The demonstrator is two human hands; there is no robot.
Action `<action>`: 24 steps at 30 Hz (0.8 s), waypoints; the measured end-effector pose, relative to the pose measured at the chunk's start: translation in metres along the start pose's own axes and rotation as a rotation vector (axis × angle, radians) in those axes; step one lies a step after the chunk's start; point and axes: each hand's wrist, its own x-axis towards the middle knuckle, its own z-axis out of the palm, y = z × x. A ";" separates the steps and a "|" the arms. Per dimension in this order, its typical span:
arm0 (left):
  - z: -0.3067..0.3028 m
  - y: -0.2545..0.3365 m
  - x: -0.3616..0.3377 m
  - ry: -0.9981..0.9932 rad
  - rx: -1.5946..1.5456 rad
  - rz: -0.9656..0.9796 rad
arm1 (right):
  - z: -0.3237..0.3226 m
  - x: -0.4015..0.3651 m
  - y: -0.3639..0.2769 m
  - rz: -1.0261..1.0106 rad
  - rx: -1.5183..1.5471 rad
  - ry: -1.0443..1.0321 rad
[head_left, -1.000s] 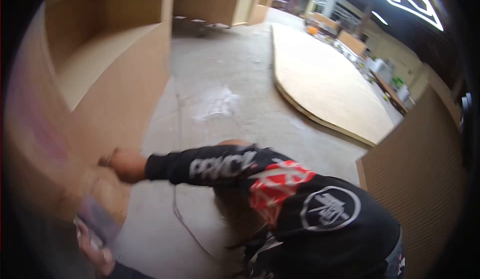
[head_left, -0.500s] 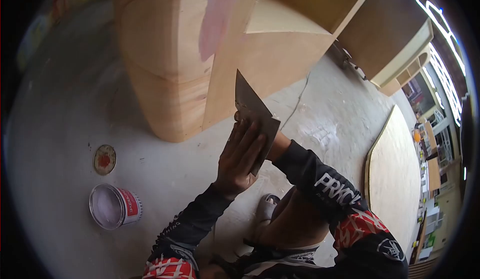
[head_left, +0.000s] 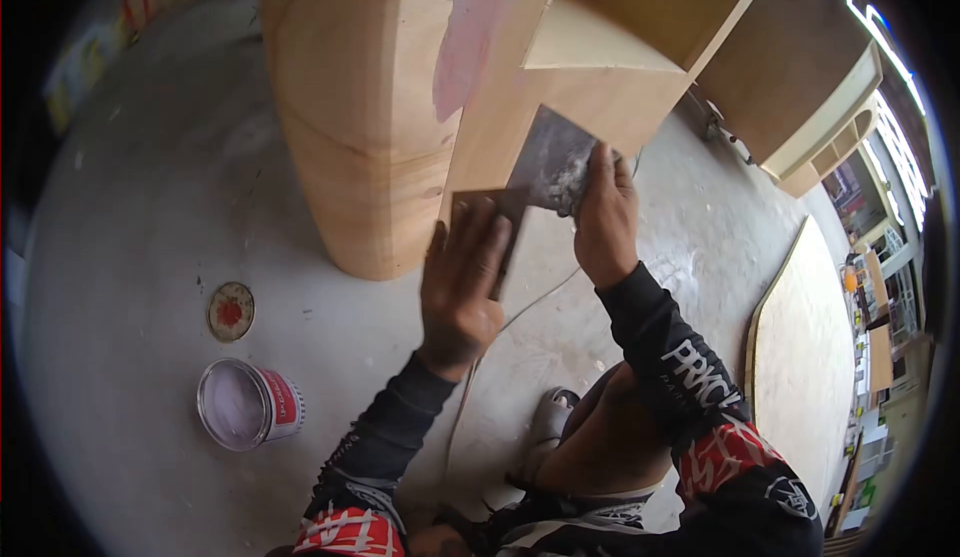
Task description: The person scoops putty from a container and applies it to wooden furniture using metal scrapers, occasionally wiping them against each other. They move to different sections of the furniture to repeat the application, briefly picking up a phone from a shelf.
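Observation:
My left hand (head_left: 460,292) has its fingers laid along a dark flat putty scraper (head_left: 512,219), gripping it in front of the wooden cabinet. To the right, my right hand (head_left: 608,222) pinches a second thin metal putty scraper (head_left: 550,152) by its edge, the thumb on its face. Greyish white residue is smeared on that blade near the thumb. The two blades are close together, and whether they touch is hard to tell. Behind them stands the light plywood cabinet (head_left: 365,147) with a rounded corner and a patch of pinkish filler (head_left: 470,42).
On the concrete floor at left stands an opened can (head_left: 235,407) of pinkish paste, with its round lid (head_left: 231,312) lying nearby. A cable (head_left: 530,312) runs along the floor. A plywood panel (head_left: 805,337) and another wooden cabinet (head_left: 790,67) are at right.
The two scrapers, earlier overlapping, have moved apart. My right hand has come out from behind the left and up to the right, showing its blade's smeared face. The view has shifted slightly.

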 end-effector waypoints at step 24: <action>0.002 0.069 0.073 -0.434 0.079 -0.954 | -0.027 0.008 -0.030 0.463 -0.645 -0.305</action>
